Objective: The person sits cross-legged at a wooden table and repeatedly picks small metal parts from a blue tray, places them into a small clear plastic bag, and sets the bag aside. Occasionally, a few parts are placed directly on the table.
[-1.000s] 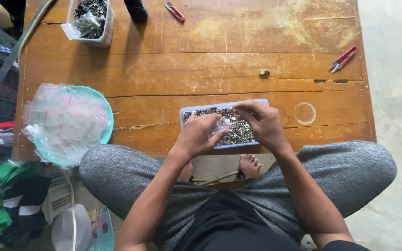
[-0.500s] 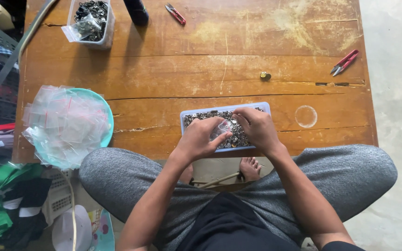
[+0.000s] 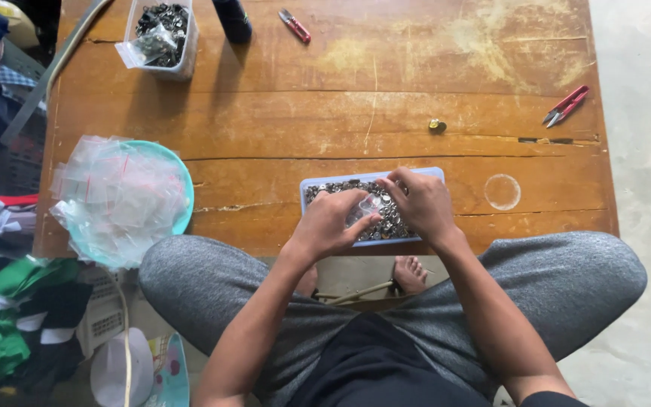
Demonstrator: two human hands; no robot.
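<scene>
A shallow blue tray (image 3: 312, 184) full of small dark metal parts sits at the near edge of a wooden table (image 3: 340, 113). My left hand (image 3: 328, 223) holds a small clear plastic bag (image 3: 365, 209) over the tray, fingers pinching its mouth. My right hand (image 3: 420, 203) rests over the right half of the tray, fingertips at the bag and the parts; whether it pinches any parts is hidden. My crossed legs in grey trousers lie under the table edge.
A teal bowl (image 3: 184, 188) heaped with empty clear bags stands at the left. At the back left is a clear tub (image 3: 161, 34) of dark parts and a dark bottle (image 3: 232, 19). Red snips (image 3: 566, 105) lie right, another pair (image 3: 294, 26) at the back, and a small brass piece (image 3: 436, 126) mid-table.
Both hands have stayed over the tray; the fingers have shifted slightly around the small bag. Nothing else on the table has moved.
</scene>
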